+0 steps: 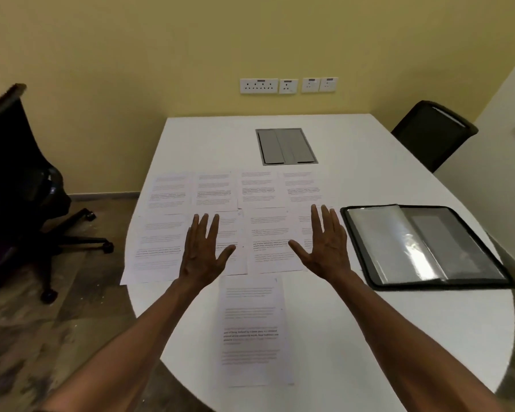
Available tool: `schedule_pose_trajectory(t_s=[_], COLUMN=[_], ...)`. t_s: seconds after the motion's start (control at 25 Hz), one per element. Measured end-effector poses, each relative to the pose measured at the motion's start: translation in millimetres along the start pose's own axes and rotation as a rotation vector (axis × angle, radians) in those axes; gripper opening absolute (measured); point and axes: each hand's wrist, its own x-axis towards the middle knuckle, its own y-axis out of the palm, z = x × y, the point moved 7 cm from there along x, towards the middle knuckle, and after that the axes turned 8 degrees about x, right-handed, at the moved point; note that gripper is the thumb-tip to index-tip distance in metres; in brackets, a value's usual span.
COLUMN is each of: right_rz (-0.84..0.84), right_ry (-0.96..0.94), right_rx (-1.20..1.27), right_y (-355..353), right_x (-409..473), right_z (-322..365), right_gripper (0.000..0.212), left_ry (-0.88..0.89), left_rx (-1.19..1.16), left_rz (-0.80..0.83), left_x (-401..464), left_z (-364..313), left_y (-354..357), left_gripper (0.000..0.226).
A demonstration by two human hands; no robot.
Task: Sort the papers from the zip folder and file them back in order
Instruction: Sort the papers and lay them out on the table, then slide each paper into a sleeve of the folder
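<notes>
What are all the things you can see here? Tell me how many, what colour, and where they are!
papers: nine, white with printed text; four in a far row, four in a middle row, one nearest the person, all on the table.
zip folder: one, black with clear sleeves, lying open on the table's right side.
table: one, white, in the middle of the room.
cable hatch: one, grey, set in the table beyond the papers.
office chairs: two, black; one left of the table, one at the far right.
wall sockets: four white plates on the yellow wall.
left hand: open, fingers spread, over the middle row.
right hand: open, fingers spread, over the middle row.
</notes>
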Motion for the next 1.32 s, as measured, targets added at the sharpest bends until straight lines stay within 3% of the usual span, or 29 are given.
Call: schedule_pose_trajectory(t_s=[0.28,0.56,0.88,1.04,1.24,1.32], right_rz=[0.032,0.166,0.331,0.419,0.626,0.709], right_ry=[-0.134,-0.221,-0.175,-0.163,-0.181,-0.161], right_rx=[0.043,0.010,0.078,0.059,-0.098,-0.146], right_y=[29,119,280,338,414,437], right_x=[50,107,209,258,294,299], right_z=[60,143,220,245,255,253], right_gripper=[0.101,0.098,0.099,0.095,0.108,0.092], left_ry=[-0.134,-0.242,-0.361,-0.537,-0.727,-0.779], left_rx=[-0.016,-0.046,-0.056,-0.116,-0.129,-0.053], left_rz=[0.014,0.097,0.285,0.364,0.370,0.372], left_x=[19,66,182,224,247,250], left_z=[42,141,289,355,422,441], left_y=[-26,-4,74,123,171,180], left_gripper=[0.086,0.083,0.077,0.076,0.071,0.075])
